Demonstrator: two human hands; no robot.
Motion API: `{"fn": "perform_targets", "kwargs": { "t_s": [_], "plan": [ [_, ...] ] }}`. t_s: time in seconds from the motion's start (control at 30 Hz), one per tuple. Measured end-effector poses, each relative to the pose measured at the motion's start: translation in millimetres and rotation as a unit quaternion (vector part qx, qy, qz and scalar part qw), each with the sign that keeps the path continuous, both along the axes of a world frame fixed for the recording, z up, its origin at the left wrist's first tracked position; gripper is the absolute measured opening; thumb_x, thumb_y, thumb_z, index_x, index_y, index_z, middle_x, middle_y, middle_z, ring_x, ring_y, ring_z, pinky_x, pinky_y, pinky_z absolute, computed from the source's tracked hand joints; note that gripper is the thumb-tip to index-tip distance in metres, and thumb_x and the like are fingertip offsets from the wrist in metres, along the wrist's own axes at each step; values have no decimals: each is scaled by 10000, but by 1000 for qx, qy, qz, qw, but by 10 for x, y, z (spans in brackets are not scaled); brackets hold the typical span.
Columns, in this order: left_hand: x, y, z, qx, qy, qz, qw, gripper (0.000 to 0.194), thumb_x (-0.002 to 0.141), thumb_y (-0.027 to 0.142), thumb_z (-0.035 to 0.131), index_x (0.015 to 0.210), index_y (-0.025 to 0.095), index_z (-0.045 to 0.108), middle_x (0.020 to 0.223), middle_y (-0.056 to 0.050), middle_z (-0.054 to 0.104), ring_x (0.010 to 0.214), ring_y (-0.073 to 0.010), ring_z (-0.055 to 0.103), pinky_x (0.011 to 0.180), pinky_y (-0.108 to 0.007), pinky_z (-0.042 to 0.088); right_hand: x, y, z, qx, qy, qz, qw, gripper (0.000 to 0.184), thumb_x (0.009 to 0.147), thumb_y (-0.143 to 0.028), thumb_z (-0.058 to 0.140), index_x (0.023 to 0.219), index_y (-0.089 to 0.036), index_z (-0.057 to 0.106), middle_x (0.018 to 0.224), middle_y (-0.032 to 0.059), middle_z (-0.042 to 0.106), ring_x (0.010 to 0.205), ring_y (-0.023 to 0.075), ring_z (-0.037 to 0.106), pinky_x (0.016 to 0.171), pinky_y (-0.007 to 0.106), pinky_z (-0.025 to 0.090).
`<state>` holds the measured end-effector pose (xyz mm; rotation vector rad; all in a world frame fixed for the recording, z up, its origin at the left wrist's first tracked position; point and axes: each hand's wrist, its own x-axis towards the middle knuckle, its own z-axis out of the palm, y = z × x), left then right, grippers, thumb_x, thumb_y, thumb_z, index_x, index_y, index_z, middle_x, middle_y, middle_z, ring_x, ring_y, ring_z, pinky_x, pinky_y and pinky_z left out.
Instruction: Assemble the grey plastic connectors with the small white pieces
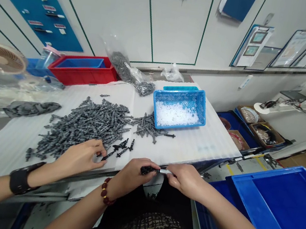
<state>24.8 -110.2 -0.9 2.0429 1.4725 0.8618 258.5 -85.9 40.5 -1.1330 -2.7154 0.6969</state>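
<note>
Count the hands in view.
3. The person's left hand, with a beaded bracelet, and right hand both grip a dark part; a co-worker's hand, with a black wristband, lies beside the grey parts. Others may be hidden.

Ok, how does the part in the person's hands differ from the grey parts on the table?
The held part is black with a silver end; the heaped grey parts are grey. It is raised between left hand and right hand; they lie on white sheeting. Both look ribbed, elongated.
</note>
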Motion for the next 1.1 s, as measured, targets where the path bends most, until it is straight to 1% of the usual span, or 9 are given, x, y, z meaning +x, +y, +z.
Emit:
{"fn": "perform_targets", "kwargs": {
  "t_s": [0.1, 0.23, 0.33, 0.43, 0.6, 0.83, 0.97, 1.1],
  "plan": [
    [47, -1, 68, -33, 22, -47, 998, 134, 736, 295, 576, 811, 304, 686, 694, 7, 666, 747, -207, 634, 612, -254, 491, 11, 0, -19, 11, -2, -9, 1000, 153, 854, -228, 474, 759, -181, 585, 677, 2, 613, 584, 122, 485, 533, 262, 163],
    [82, -7, 102, -17, 20, -35, 999, 142, 745, 304, 559, 806, 304, 687, 670, 8, 655, 730, -202, 633, 609, -252, 488, 13, -1, -21, 21, -12, -19, 1000, 220, 873, -297, 473, 731, -179, 592, 656, 8, 611, 578, 124, 490, 527, 269, 147],
    [91, -12, 107, -22, 26, -33, 999, 131, 747, 320, 563, 788, 305, 687, 665, 4, 650, 731, -205, 633, 608, -257, 486, 8, -5, -21, 26, -20, -26, 999, 247, 875, -332, 477, 725, -178, 598, 660, 13, 622, 585, 129, 507, 524, 269, 147],
    [111, -15, 139, -36, 32, -45, 998, 134, 758, 332, 558, 789, 305, 686, 689, -1, 657, 734, -205, 631, 616, -267, 487, 0, -10, -25, 39, -27, -37, 998, 279, 872, -370, 477, 709, -180, 602, 653, 17, 628, 592, 135, 529, 521, 269, 148],
    [176, -20, 259, -77, 26, -84, 993, 172, 789, 344, 535, 868, 300, 681, 770, -12, 673, 745, -191, 622, 656, -269, 483, -4, -18, -29, 55, -57, -58, 995, 317, 859, -419, 485, 700, -184, 626, 650, 36, 644, 586, 143, 537, 517, 277, 140],
    [263, -24, 388, -96, -8, -90, 991, 180, 797, 297, 541, 893, 258, 689, 805, -14, 689, 722, -167, 623, 666, -248, 482, 8, -19, -47, 60, -77, -76, 992, 382, 869, -474, 454, 709, -184, 644, 663, 51, 661, 601, 154, 560, 514, 275, 136],
    [323, -29, 394, -100, -24, -86, 991, 178, 789, 239, 541, 883, 210, 691, 792, -17, 693, 721, -150, 628, 677, -232, 478, 4, -19, -47, 55, -85, -80, 992, 377, 871, -471, 456, 714, -187, 648, 669, 52, 663, 618, 163, 571, 512, 271, 155],
    [332, -33, 370, -103, -30, -70, 992, 179, 777, 221, 549, 879, 197, 694, 801, -21, 698, 732, -150, 631, 696, -234, 476, 15, -15, -49, 43, -92, -85, 991, 377, 878, -474, 451, 743, -190, 658, 687, 55, 670, 638, 169, 582, 517, 261, 191]
  ]
}}
